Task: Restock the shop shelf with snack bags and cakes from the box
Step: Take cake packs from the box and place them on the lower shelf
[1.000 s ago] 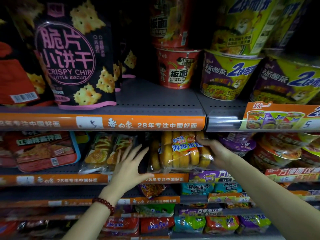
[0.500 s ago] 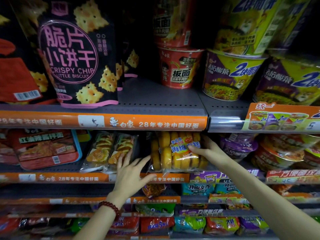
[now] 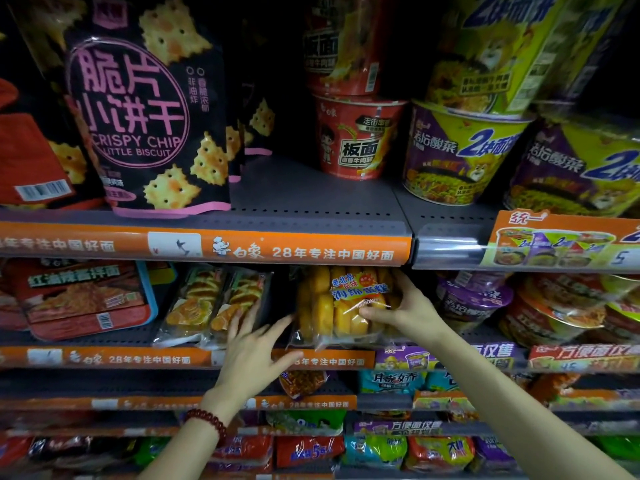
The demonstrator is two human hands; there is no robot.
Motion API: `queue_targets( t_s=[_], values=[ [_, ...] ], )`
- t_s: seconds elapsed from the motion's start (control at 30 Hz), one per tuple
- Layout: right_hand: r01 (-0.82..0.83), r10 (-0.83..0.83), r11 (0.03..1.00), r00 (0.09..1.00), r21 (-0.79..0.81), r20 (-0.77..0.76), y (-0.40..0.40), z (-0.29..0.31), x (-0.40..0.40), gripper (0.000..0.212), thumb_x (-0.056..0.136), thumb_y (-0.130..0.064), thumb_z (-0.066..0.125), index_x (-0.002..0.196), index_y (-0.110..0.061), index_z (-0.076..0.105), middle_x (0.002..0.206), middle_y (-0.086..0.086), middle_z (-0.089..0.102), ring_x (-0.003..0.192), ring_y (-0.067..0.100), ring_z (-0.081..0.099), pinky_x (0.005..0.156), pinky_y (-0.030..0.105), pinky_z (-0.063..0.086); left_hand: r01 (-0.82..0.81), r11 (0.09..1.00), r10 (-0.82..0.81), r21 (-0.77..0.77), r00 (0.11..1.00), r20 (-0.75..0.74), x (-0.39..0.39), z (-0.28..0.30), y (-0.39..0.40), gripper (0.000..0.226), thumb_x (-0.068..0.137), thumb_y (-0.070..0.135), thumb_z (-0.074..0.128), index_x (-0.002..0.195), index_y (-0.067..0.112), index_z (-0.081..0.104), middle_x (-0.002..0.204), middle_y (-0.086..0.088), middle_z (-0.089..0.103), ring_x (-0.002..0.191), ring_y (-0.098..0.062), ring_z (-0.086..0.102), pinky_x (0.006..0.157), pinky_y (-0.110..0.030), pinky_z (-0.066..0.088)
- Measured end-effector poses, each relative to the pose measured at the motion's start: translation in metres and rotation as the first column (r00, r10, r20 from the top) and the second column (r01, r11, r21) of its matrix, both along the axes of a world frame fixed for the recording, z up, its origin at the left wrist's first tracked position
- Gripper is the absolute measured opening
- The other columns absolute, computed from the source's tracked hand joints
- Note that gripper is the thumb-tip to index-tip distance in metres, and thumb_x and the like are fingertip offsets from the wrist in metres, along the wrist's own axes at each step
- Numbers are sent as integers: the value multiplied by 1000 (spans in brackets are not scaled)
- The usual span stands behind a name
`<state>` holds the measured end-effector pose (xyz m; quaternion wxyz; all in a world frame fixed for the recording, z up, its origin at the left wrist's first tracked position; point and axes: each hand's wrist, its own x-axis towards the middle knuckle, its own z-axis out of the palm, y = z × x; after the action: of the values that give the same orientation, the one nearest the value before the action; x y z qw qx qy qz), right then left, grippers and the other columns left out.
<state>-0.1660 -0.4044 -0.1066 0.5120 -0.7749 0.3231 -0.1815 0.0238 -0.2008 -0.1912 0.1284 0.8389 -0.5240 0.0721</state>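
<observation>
Bag of yellow sponge cakes (image 3: 341,308) sits on the 2nd shelf (image 3: 187,358), upright-ish, its bottom seam right at the shelf's front lip, clear plastic corner hanging a bit over the orange price strip. Top of bag is close under the shelf above (image 3: 207,249), so little headroom there.

Right hand (image 3: 407,308) holds the bag's right side: thumb across the front near the label, fingers (image 3: 403,282) curled round the top right edge. Grip is on the bag, not the shelf.

Left hand (image 3: 251,351) is in front of the shelf lip, fingers spread and straight; index tip just at the bag's lower left corner, can't tell if touching. Other fingertips overlap the pastry packs (image 3: 211,303) to the left. Red bead bracelet (image 3: 206,421) on that wrist.

Room: a dark gap betw. the pastry packs and the cake bag, narrow. Right of the bag, purple noodle bowls (image 3: 474,299) stand close, w/ the right hand in between. Left end of shelf has a flat red noodle tray (image 3: 83,299).

Shelf above: black biscuit bag (image 3: 145,109) at the front edge, red noodle cups (image 3: 356,136) set further back, bare shelf floor in front of them.
</observation>
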Motion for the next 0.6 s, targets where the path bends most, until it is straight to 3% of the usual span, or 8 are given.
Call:
queue_targets(
  t_s=[0.1,0.37,0.5,0.6],
  values=[
    [29,-29,1000,999,-5,15,2,-2,6,77,64,-34,85,128,-28,43,118,-10,61,110,11,59,100,35,47,6,1000,-6,-5,1000,13,-1,1,-1,65,84,75,24,126,34,53,93,7,75,126,-35,50,104,-45,16],
    [61,-62,996,998,-70,-7,13,5,18,66,71,-36,81,124,-27,44,110,-11,60,100,8,57,88,21,43,4,999,-4,36,1000,5,-1,3,0,69,84,76,20,124,34,56,95,6,75,128,-34,48,105,-45,15],
    [16,-22,995,998,-97,-61,17,7,9,72,72,-38,79,131,-25,40,113,-11,58,104,9,56,91,21,42,10,998,-4,64,996,-92,1,9,4,80,76,83,15,136,38,44,124,3,65,143,-29,25,114,-46,6],
    [28,-50,977,994,-213,-101,21,11,13,72,71,-40,79,130,-20,43,125,-1,58,117,18,55,99,29,44,32,997,-18,63,976,-215,4,20,7,78,74,78,32,142,39,32,142,2,50,145,-24,16,117,-45,7]
  ],
)
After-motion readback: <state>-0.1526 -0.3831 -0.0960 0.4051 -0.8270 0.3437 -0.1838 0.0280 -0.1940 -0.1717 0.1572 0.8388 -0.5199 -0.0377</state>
